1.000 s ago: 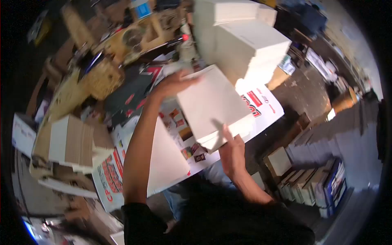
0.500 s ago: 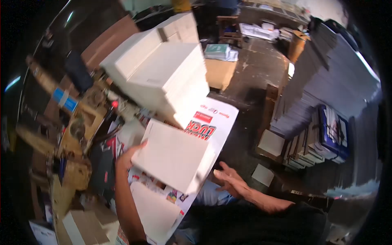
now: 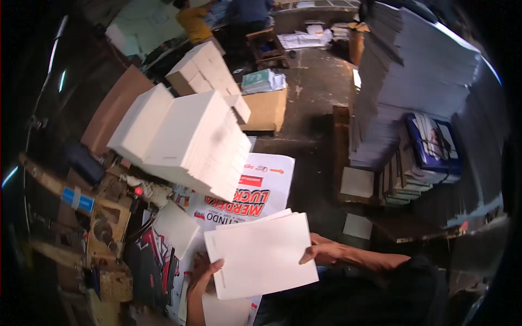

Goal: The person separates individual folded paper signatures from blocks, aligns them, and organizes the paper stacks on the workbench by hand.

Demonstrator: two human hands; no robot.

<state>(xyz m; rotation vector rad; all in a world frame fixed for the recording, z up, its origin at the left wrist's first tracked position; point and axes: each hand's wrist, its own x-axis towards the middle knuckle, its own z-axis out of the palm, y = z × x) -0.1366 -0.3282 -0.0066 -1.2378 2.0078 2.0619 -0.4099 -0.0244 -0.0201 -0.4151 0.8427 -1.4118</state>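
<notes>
A thin bundle of white paper sheets, its layers slightly out of line along the top, is held up between both hands. My left hand grips its left edge, thumb on top. On the right edge my right hand is closed, thumb on the face and fingers hidden beneath. Under the bundle lies a printed poster sheet with red and black lettering. More white paper shows below, near my left wrist. Just beyond stands a tall stack of white paper.
At the left is a wooden and metal machine with a blue label. Tall grey paper stacks and a strapped blue bundle stand at the right. A cardboard box sits beyond the stack. A person in yellow is farther back.
The paper bundle has moved down and toward me. My right hand, open and apart from it before, now grips its right edge. The view has shifted, showing people at the back.
</notes>
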